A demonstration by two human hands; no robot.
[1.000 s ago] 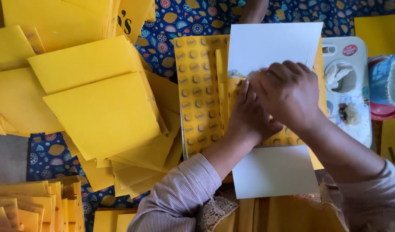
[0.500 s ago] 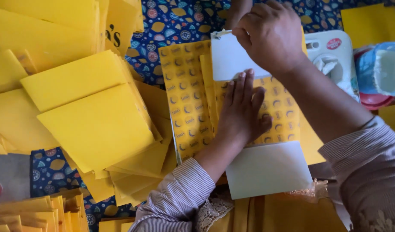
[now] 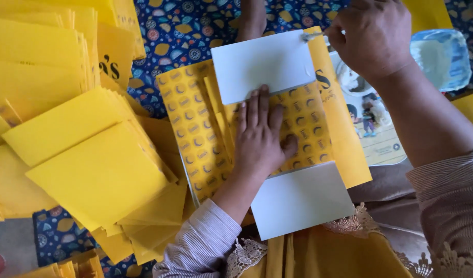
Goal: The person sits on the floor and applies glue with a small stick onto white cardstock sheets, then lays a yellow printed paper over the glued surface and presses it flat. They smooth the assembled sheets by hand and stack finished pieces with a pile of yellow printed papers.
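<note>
Pressing flat on a patterned yellow sheet (image 3: 303, 121), the left hand (image 3: 259, 139) lies open, fingers spread, palm down at the middle of the sheet. The right hand (image 3: 373, 36) is closed in a pinch on a small thin tool (image 3: 311, 36), whose tip meets the far corner of the upper white flap (image 3: 262, 64); what kind of tool it is cannot be told. A second white flap (image 3: 301, 201) juts from the near edge of the sheet, toward the person's lap.

The sheet looks light, thin and easily creased; it likely bends at its folds and slides on the cloth unless held down. A flat palm at its middle, or a pinch at a flap edge, seems the safest hold.

To the left, touching the sheet's edge, loose piles of plain yellow sheets (image 3: 92, 170) overlap and crowd that side. A blue patterned cloth (image 3: 195, 20) lies beneath. To the right, partly under the sheet, sits a printed tray (image 3: 375, 134), and beyond it a clear bag (image 3: 442, 56). Another person's foot or hand (image 3: 252, 18) shows at the far edge; which cannot be told.
</note>
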